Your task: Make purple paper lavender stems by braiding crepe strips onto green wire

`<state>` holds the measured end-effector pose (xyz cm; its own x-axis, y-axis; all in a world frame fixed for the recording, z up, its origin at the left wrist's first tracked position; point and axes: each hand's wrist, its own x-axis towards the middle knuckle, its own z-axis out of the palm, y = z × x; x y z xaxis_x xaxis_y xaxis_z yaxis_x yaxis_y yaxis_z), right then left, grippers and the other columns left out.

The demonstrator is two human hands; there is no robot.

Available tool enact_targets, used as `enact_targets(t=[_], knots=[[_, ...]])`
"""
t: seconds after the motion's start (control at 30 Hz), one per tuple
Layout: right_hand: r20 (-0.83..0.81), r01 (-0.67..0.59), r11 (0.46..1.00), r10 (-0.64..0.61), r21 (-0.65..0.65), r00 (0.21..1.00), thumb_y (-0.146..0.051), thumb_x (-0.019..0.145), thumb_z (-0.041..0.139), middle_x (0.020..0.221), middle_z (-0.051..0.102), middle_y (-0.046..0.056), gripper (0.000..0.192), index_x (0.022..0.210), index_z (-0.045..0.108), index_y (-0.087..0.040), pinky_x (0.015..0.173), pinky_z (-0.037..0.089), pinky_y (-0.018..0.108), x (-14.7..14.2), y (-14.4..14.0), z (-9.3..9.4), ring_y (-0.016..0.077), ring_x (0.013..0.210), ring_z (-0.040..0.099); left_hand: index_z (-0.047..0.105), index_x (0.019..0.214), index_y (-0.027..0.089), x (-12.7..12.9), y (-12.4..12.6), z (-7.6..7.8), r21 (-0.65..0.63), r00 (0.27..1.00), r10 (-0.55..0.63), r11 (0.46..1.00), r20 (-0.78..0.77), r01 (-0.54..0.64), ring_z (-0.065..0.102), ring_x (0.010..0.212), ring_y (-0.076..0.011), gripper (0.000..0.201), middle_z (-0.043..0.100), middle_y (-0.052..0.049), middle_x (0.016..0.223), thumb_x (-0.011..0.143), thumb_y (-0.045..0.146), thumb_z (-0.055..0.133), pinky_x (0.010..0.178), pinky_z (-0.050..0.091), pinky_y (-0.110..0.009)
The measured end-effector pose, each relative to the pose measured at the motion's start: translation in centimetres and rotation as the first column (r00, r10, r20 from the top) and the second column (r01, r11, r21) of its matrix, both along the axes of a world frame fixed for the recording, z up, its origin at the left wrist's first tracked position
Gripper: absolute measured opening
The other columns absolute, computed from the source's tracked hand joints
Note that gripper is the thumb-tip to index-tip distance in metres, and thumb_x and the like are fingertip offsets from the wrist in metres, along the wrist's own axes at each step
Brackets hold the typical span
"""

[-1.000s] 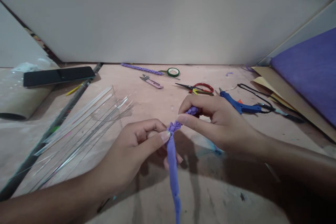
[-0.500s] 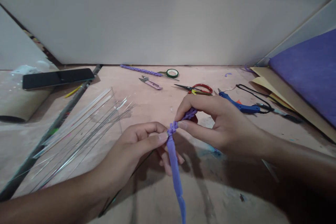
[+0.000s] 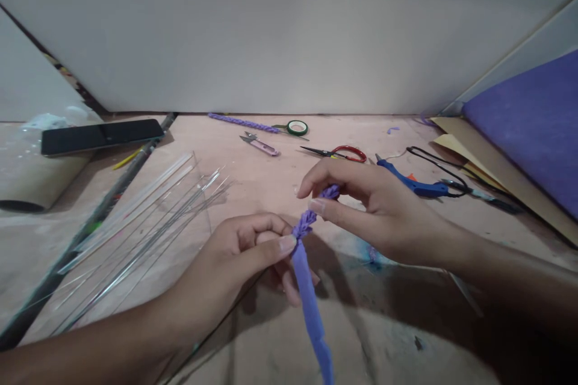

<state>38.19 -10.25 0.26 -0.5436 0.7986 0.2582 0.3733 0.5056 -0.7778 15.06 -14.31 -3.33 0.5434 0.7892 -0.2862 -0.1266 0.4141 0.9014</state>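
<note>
Both hands work one purple strip (image 3: 308, 289) above the middle of the table (image 3: 253, 180). The left hand (image 3: 239, 258) pinches the strip between thumb and forefinger just below the twisted section; its other fingers are curled under. The right hand (image 3: 370, 204) is closed narrowly on the twisted end (image 3: 316, 210), thumb and forefinger tip gripping it at about 1 o'clock from the left thumb.

Progress, judged from the strip: only a short run near the fingertips looks twisted or braided. The long tail running toward 6 o'clock, off the bottom edge, is flat and unworked. So the work appears early, most of the length left.

A finished-looking purple cord (image 3: 241, 122) lies at 12 o'clock near the wall, touching or just beside a roll of green tape (image 3: 297, 127).

Tools untouched: snips (image 3: 259, 144) at 12 o'clock, red-handled scissors (image 3: 338, 152) near them, blue glue gun (image 3: 409, 177) at 2 o'clock. Thin wires (image 3: 149, 240) lie at 9 o'clock, phone (image 3: 102, 135) at 10 o'clock, purple sheet (image 3: 533, 126) at 3 o'clock.
</note>
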Motion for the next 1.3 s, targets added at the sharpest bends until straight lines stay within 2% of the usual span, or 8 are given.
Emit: enact_targets(t=[0.2,0.33,0.53,0.63,0.77,0.93,1.1,1.3], knots=[[-0.017,-0.056,0.998,0.056,0.014,0.998,-0.005,0.095,0.058,0.100,0.071,-0.001,0.021,0.106,0.070,-0.019,0.077,0.050,0.027,0.05,-0.22,0.25,0.0129,0.088,0.064,0.078,0.080,0.013,0.60,-0.41,-0.02,-0.131,0.994,0.042,0.991,0.099,-0.028,0.075,0.060,-0.0141,0.025,0.081,-0.008,0.072,0.093,0.035,0.082,0.063,0.056,-0.019],[-0.030,-0.077,0.997,0.077,-0.001,0.997,-0.005,0.096,0.058,0.098,0.070,-0.001,0.020,0.106,0.069,-0.018,0.076,0.049,0.027,-0.07,-0.27,0.45,0.0123,0.086,0.062,0.077,0.078,0.012,0.47,-0.54,-0.06,-0.130,0.995,0.031,0.991,0.092,-0.019,0.075,0.060,-0.0159,0.027,0.081,-0.010,0.071,0.092,0.035,0.081,0.063,0.056,-0.021],[-0.034,-0.108,0.994,0.107,-0.028,0.994,-0.008,0.098,0.059,0.101,0.071,0.000,0.018,0.107,0.070,-0.019,0.080,0.048,0.028,0.18,-0.12,0.63,0.0142,0.091,0.063,0.078,0.081,0.014,0.31,-0.81,-0.05,-0.159,0.993,0.054,0.987,0.106,-0.036,0.075,0.062,-0.0153,0.022,0.081,-0.009,0.071,0.090,0.033,0.084,0.066,0.056,-0.021],[-0.022,-0.071,0.997,0.071,-0.034,0.997,-0.018,0.105,0.061,0.094,0.070,-0.001,0.012,0.100,0.071,-0.019,0.076,0.046,0.027,0.17,0.04,0.62,0.0128,0.087,0.063,0.079,0.082,0.014,0.41,-0.92,-0.18,-0.111,0.992,0.071,0.992,0.105,-0.059,0.073,0.060,-0.0143,0.023,0.081,-0.008,0.070,0.092,0.034,0.084,0.063,0.055,-0.020],[-0.019,-0.019,0.999,0.018,-0.048,1.000,-0.023,0.106,0.065,0.080,0.067,-0.004,0.019,0.089,0.071,-0.017,0.069,0.044,0.025,-0.05,0.25,0.47,0.0100,0.075,0.059,0.080,0.083,0.015,0.56,-0.84,-0.15,-0.060,0.992,0.110,0.993,0.064,-0.106,0.072,0.060,-0.0138,0.022,0.080,-0.007,0.070,0.091,0.034,0.087,0.064,0.056,-0.020],[-0.011,0.009,0.999,-0.009,-0.032,1.000,-0.014,0.100,0.065,0.091,0.072,-0.002,0.010,0.095,0.072,-0.018,0.071,0.047,0.024,-0.09,0.17,0.42,0.0109,0.082,0.063,0.081,0.085,0.014,0.31,-0.67,-0.20,-0.058,0.997,0.063,0.997,0.055,-0.060,0.073,0.062,-0.0140,0.023,0.081,-0.008,0.074,0.094,0.035,0.083,0.065,0.055,-0.021],[-0.015,0.025,0.999,-0.025,-0.033,1.000,-0.012,0.098,0.065,0.093,0.073,-0.001,0.010,0.097,0.071,-0.020,0.072,0.052,0.026,-0.12,-0.04,0.51,0.0125,0.081,0.066,0.080,0.083,0.013,0.19,-0.67,-0.24,-0.110,0.998,0.030,0.994,0.049,-0.025,0.073,0.062,-0.0129,0.024,0.081,-0.009,0.076,0.091,0.035,0.082,0.063,0.050,-0.019],[-0.010,0.018,0.999,-0.017,0.048,1.000,-0.005,0.093,0.063,0.094,0.072,-0.001,0.017,0.099,0.069,-0.021,0.071,0.053,0.025,-0.11,-0.14,0.44,0.0115,0.079,0.066,0.081,0.083,0.012,0.30,-0.70,0.01,-0.172,0.996,0.039,0.985,0.077,-0.025,0.073,0.059,-0.0131,0.017,0.080,-0.010,0.073,0.088,0.028,0.080,0.062,0.050,-0.018]])
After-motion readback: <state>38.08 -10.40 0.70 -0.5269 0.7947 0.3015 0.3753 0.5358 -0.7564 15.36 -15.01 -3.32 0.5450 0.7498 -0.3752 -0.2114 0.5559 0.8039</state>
